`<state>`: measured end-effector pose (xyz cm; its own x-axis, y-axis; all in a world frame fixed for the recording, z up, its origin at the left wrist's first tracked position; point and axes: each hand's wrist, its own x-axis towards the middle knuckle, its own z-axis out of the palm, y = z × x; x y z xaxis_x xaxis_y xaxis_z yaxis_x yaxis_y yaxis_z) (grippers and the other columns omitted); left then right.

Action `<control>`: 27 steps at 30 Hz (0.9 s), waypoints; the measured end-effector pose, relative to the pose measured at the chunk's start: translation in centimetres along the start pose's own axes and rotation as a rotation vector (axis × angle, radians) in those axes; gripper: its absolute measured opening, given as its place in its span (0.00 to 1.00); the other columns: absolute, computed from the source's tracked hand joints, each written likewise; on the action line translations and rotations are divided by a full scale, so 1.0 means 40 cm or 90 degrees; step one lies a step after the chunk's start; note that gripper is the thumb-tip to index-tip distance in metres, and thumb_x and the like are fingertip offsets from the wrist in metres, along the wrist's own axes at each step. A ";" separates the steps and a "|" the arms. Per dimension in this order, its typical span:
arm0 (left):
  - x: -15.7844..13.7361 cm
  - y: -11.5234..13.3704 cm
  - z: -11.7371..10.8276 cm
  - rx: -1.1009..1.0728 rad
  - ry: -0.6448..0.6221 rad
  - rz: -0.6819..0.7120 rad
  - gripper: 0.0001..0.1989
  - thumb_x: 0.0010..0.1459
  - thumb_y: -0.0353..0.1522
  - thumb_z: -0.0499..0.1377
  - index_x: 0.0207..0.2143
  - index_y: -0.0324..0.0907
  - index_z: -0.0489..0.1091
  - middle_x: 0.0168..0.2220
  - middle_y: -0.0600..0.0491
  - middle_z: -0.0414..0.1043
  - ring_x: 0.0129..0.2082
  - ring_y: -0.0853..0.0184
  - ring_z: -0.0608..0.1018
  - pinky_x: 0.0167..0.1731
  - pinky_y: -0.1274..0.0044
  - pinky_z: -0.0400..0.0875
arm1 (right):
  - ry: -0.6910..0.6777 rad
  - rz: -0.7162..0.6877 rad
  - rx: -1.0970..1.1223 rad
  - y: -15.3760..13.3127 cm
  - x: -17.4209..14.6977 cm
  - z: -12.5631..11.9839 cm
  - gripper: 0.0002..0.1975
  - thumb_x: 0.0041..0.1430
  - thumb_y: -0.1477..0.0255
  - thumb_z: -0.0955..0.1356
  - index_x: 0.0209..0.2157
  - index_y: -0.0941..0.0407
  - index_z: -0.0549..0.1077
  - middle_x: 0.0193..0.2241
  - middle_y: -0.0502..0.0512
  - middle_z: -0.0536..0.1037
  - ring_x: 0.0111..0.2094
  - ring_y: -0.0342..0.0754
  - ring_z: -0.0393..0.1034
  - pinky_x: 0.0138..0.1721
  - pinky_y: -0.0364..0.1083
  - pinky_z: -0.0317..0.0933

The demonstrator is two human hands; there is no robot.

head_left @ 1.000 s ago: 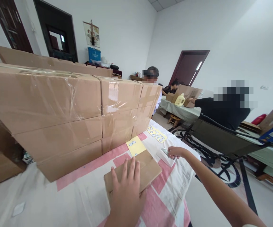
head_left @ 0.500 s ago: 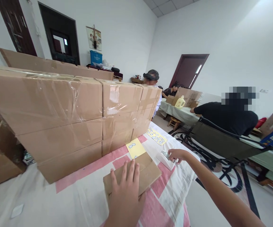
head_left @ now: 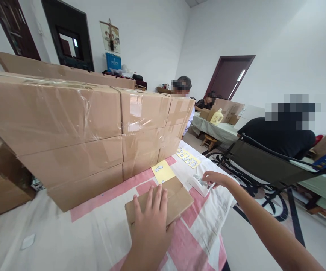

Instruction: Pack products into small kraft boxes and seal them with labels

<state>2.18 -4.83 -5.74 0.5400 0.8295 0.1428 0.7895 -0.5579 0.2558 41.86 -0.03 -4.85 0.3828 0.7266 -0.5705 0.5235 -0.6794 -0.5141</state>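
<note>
Our left hand (head_left: 153, 224) lies spread flat on the small cardboard box (head_left: 178, 197), near on the table (head_left: 95, 235); our right hand (head_left: 215, 178) touches the white tape dispenser (head_left: 198, 185) to its right, whether gripping we cannot tell. Far left, taped cartons (head_left: 86, 148) stand stacked.
</note>
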 end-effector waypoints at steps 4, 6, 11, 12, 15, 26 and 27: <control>-0.001 0.008 -0.024 0.002 -0.025 -0.017 0.37 0.58 0.37 0.50 0.71 0.45 0.50 0.73 0.54 0.43 0.72 0.49 0.51 0.65 0.38 0.40 | 0.027 -0.012 0.056 0.013 0.001 0.012 0.13 0.52 0.63 0.73 0.33 0.54 0.68 0.24 0.48 0.71 0.24 0.41 0.63 0.25 0.42 0.64; -0.002 0.006 -0.020 -0.002 -0.015 -0.014 0.37 0.59 0.38 0.50 0.71 0.45 0.50 0.73 0.54 0.42 0.72 0.50 0.51 0.65 0.38 0.40 | 0.047 -0.020 0.091 0.023 -0.004 0.011 0.13 0.55 0.61 0.72 0.33 0.54 0.67 0.26 0.48 0.72 0.22 0.39 0.60 0.24 0.40 0.61; -0.002 -0.006 0.006 -0.007 0.016 0.010 0.35 0.62 0.41 0.48 0.71 0.45 0.49 0.73 0.54 0.43 0.72 0.49 0.51 0.65 0.38 0.40 | 0.020 -0.029 0.158 0.061 -0.019 0.007 0.16 0.53 0.60 0.73 0.35 0.54 0.67 0.30 0.51 0.77 0.18 0.36 0.55 0.22 0.40 0.57; -0.001 -0.007 0.008 -0.005 0.017 0.013 0.35 0.62 0.41 0.48 0.71 0.45 0.49 0.73 0.53 0.44 0.72 0.48 0.51 0.65 0.38 0.41 | 0.016 -0.033 0.174 0.068 -0.018 0.008 0.16 0.53 0.60 0.73 0.35 0.54 0.67 0.29 0.51 0.77 0.18 0.36 0.54 0.22 0.40 0.58; -0.001 -0.007 0.005 0.005 0.020 0.013 0.35 0.63 0.42 0.48 0.71 0.45 0.50 0.73 0.52 0.45 0.72 0.48 0.51 0.65 0.38 0.42 | 0.023 -0.034 0.230 0.085 -0.007 0.014 0.15 0.54 0.61 0.72 0.36 0.54 0.68 0.26 0.49 0.76 0.17 0.37 0.55 0.24 0.41 0.60; -0.004 -0.026 0.024 0.018 0.035 0.040 0.35 0.65 0.46 0.45 0.72 0.49 0.44 0.74 0.55 0.41 0.73 0.50 0.49 0.65 0.38 0.41 | -0.026 -0.031 0.362 0.087 -0.008 0.023 0.14 0.52 0.62 0.71 0.38 0.54 0.70 0.23 0.47 0.70 0.21 0.40 0.61 0.26 0.42 0.63; -0.004 -0.026 0.023 0.016 0.032 0.040 0.35 0.65 0.46 0.45 0.72 0.49 0.44 0.74 0.54 0.41 0.73 0.50 0.49 0.65 0.38 0.41 | -0.020 -0.034 0.365 0.088 -0.008 0.025 0.14 0.52 0.62 0.71 0.38 0.54 0.70 0.22 0.46 0.69 0.20 0.40 0.60 0.26 0.42 0.63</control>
<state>1.53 -4.42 -6.89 0.5737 0.7929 0.2053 0.7620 -0.6086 0.2211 42.82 -2.75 -7.13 0.3399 0.7641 -0.5483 0.0422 -0.5949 -0.8027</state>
